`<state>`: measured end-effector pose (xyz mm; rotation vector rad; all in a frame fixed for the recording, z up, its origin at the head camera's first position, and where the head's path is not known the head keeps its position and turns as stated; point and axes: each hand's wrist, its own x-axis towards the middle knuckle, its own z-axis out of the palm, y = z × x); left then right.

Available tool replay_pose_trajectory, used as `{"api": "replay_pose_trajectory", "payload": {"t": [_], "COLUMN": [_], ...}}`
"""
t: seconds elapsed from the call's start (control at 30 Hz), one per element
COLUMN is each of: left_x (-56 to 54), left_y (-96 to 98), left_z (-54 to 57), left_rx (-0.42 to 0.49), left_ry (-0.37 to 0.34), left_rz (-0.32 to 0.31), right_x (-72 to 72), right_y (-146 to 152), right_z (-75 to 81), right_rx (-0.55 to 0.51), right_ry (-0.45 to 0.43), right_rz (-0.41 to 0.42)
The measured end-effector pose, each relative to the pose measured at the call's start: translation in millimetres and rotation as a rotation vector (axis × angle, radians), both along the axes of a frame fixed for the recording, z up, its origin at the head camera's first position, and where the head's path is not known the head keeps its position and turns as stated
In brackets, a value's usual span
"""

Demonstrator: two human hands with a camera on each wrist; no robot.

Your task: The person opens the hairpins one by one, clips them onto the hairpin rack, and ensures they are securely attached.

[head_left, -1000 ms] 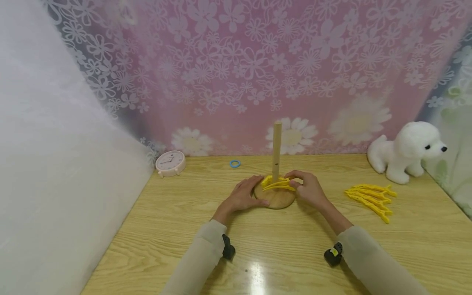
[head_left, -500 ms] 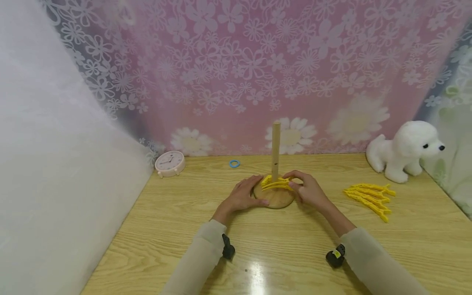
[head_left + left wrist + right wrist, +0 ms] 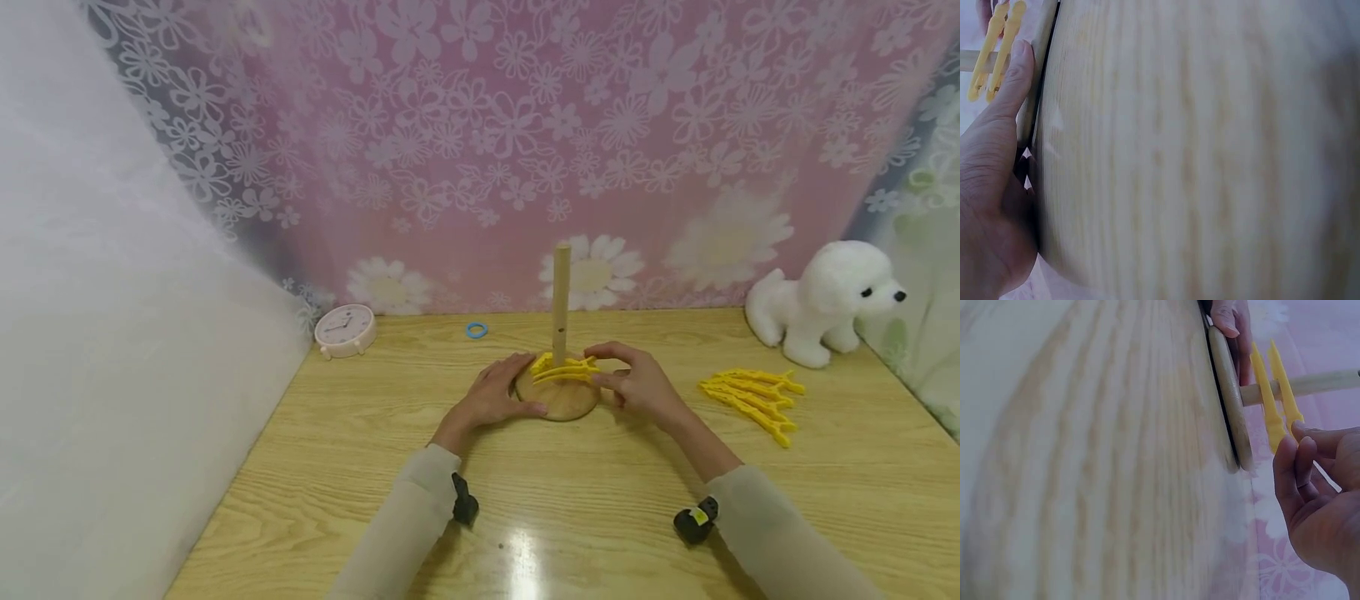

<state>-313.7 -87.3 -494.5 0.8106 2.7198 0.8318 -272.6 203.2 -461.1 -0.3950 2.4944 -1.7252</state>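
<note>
A wooden post stands upright on a round wooden base. Low around the post sit two yellow forked plastic pieces, one above the other; the right wrist view shows a gap between them. My left hand holds the base's left edge, its thumb along the front rim and its fingers at the back. At the right ends of the yellow pieces, my right hand has thumb and fingers around the tip of the upper yellow piece.
Several more yellow forked pieces lie fanned out on the table to the right. Behind them sits a white plush dog. At the back left are a blue ring and a pink clock. A flowered curtain hangs behind.
My right hand has shifted slightly rightward, its fingers loosening and now nearer the tips of the yellow pieces. My left hand and the base stay put.
</note>
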Motion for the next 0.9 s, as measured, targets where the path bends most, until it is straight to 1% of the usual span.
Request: {"api": "replay_pose_trajectory", "payload": {"t": [0.1, 0.23, 0.47, 0.57, 0.77, 0.9], "left_x": [-0.1, -0.5, -1.3, -1.0, -1.1, -2.0], "left_y": [-0.1, -0.1, 0.8, 1.0, 0.9, 0.0], "left_z": [0.7, 0.3, -1.4, -1.5, -2.6, -1.8], "left_rx": [-0.005, -0.015, -0.01, -0.005, -0.014, -0.021], "left_ry": [-0.001, 0.0, 0.001, -0.002, 0.008, 0.011], "left_rz": [-0.002, -0.006, -0.007, -0.01, -0.013, -0.011], "right_x": [2.0, 7.3, 23.0, 29.4, 40.3, 49.2], "right_y": [5.4, 13.8, 34.6, 46.8, 77.9, 98.0], "right_z": [0.8, 1.5, 4.5, 5.8, 3.7, 1.8], "right_rx": [-0.015, -0.027, -0.052, -0.035, 0.054, 0.092], "right_ry": [0.002, -0.017, -0.066, -0.076, -0.076, -0.077], "right_rz": [-0.002, -0.026, -0.112, -0.145, -0.186, -0.21]}}
